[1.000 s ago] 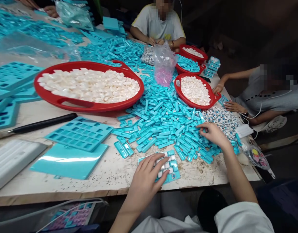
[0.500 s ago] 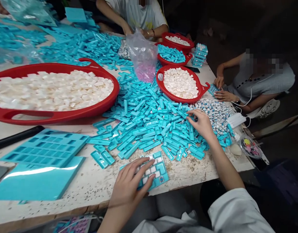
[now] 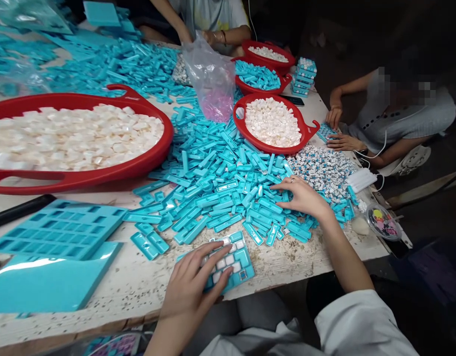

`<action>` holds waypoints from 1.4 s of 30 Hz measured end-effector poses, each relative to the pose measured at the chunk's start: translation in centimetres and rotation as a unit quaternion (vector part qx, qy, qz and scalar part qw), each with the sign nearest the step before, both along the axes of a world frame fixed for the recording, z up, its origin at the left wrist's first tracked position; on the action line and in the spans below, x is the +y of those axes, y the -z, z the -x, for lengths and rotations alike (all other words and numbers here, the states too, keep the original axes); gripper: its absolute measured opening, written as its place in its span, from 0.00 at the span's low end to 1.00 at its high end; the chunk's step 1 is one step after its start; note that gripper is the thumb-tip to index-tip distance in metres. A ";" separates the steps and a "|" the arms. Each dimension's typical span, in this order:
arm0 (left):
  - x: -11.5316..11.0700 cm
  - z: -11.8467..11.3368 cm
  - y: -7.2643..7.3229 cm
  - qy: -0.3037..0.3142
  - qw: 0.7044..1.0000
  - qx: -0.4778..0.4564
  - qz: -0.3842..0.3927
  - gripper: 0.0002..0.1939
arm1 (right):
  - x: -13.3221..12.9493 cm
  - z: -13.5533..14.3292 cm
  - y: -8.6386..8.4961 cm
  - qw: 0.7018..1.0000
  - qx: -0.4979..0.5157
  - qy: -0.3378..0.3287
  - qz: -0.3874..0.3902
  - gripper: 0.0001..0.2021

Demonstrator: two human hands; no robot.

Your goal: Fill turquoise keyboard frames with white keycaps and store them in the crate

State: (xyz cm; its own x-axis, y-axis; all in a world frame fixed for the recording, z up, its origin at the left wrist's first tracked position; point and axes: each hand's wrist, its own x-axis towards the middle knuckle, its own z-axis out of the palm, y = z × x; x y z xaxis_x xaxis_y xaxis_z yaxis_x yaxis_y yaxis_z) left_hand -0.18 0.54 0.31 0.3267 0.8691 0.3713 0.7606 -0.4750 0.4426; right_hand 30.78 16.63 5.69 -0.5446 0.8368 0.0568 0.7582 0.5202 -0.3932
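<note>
My left hand (image 3: pixel 196 272) lies over a turquoise keypad (image 3: pixel 246 257) with white keycaps at the table's front edge. Its fingers are stretched and spread across the keys, hiding the keypad's left part. One square near the keypad's right corner shows a dark socket without a cap. My right hand (image 3: pixel 300 195) hovers at the right side of a heap of long turquoise keycaps (image 3: pixel 220 185). Thumb and index finger are apart, and I see nothing held between them. Small white-and-blue switches (image 3: pixel 320 170) are heaped just beyond that hand.
Red baskets hold white keycaps, a large one (image 3: pixel 139 160) at left and a smaller one (image 3: pixel 237 118) behind the heap. Turquoise plates (image 3: pixel 57 287) lie at front left. A clear bag (image 3: pixel 209 69) stands behind. Co-workers' hands (image 3: pixel 341 142) are at right and at the back.
My right hand has moved left and down over the heap, its thumb and index finger now wider apart. My left hand stays on the keypad; the whole view has shifted slightly.
</note>
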 end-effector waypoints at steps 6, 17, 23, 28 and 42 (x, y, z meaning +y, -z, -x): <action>0.0 0.3 0.1 0.013 1.000 0.018 0.018 0.20 | 0.3 1.2 1.4 0.993 0.070 0.035 -0.091 0.21; 0.1 0.1 0.2 0.003 1.000 0.024 0.018 0.19 | -0.1 1.6 1.1 0.981 0.106 0.031 -0.159 0.10; 0.1 0.0 -0.1 -0.001 1.000 0.015 0.011 0.18 | -0.8 2.9 1.4 0.991 0.073 -0.013 -0.111 0.05; 0.2 -0.4 -0.2 -0.008 1.000 0.005 -0.006 0.16 | -0.8 3.7 2.2 0.991 0.061 -0.022 -0.121 0.02; 0.0 0.6 -1.1 -0.018 0.999 -0.025 0.032 0.15 | -1.3 4.6 2.4 0.970 0.183 0.016 -0.158 0.04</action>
State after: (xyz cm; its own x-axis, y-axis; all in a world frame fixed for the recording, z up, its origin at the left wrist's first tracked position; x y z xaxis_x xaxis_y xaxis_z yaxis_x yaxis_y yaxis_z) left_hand -0.79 0.56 1.38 0.2783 0.9025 0.3287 0.7526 -0.4175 0.5092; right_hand 26.14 15.38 3.30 -0.4136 0.7624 0.4976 0.6163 0.6368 -0.4634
